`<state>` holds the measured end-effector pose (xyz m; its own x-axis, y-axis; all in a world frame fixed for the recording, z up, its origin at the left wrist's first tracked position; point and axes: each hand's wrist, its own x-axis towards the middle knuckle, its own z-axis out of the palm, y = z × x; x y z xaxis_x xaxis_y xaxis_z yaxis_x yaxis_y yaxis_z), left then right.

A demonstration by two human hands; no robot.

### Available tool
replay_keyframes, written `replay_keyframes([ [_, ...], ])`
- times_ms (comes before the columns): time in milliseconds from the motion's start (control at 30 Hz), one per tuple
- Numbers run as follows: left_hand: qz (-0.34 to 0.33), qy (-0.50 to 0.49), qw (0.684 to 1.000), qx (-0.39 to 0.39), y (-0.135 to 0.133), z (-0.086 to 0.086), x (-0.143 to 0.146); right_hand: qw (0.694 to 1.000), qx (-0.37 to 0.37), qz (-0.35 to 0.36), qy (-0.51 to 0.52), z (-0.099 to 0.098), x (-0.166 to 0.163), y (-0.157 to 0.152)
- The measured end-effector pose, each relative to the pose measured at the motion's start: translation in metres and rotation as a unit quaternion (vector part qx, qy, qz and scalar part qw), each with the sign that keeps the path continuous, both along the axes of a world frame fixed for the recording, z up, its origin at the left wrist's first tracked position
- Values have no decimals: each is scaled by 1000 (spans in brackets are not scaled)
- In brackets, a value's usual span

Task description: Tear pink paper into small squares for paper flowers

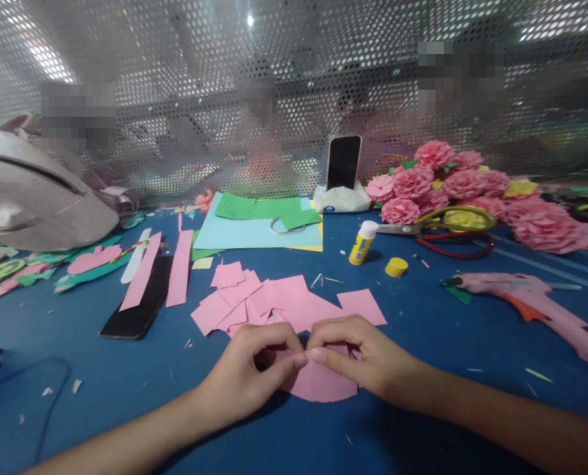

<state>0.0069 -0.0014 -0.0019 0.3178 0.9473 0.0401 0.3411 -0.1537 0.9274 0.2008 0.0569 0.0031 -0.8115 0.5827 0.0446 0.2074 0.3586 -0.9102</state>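
A round-edged piece of pink paper (323,382) hangs between my two hands, low over the blue table. My left hand (262,363) pinches its top edge between thumb and fingers. Right beside it, my right hand (363,353) pinches the same edge, the thumb tips nearly meeting. Just beyond my hands lies a loose pile of pink paper squares (244,297), partly hidden by my fingers. One separate pink square (362,306) rests to the right of the pile. An uncapped glue stick (363,243) stands upright farther back, with its yellow cap (396,266) beside it.
Scissors (437,231) and pink paper flowers (452,185) are at the back right, a pink glue gun (531,307) nearer. A phone (343,161) stands propped at the back. Left are another phone (143,303), pink strips (179,267) and a bag (37,191). Behind rises a perforated metal screen (185,86).
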Motion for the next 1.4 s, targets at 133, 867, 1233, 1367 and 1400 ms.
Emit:
replay_keyframes([
  [133,2,-2,1000,16,-1,0,0,1000,-11,1,8,1,0,0],
  [867,14,31,994,102,-2,-1,1,999,-22,-18,27,0,-2,-1],
  [1233,54,-2,997,45,1,-2,1,998,-9,-54,12,1,-3,-2],
  [1367,99,-58,993,-4,6,0,-1,993,-27,-113,1,1,-3,0],
  [1400,105,-67,992,-13,6,0,-1,991,-35,-127,-3,0,-3,0],
])
